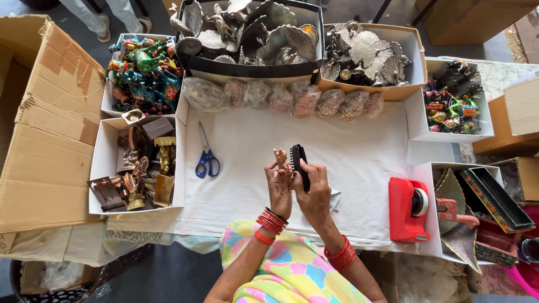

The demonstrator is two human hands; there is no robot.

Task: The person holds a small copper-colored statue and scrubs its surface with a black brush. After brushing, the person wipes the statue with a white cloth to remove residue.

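My left hand (278, 189) grips a small copper-coloured figurine (280, 156), held upright over the white cloth (348, 151). Right beside it, my right hand (315, 188) holds a black brush (299, 161) with the bristles turned towards the figurine. Both wrists wear red bangles. Both hands hover near the middle of the cloth, close to my body.
Blue-handled scissors (206, 155) lie left of my hands. A red tape dispenser (409, 209) stands at right. Open boxes of metal and painted figurines (145, 76) ring the cloth, with wrapped bundles (306, 100) along the back. A large cardboard box (48, 129) lies far left.
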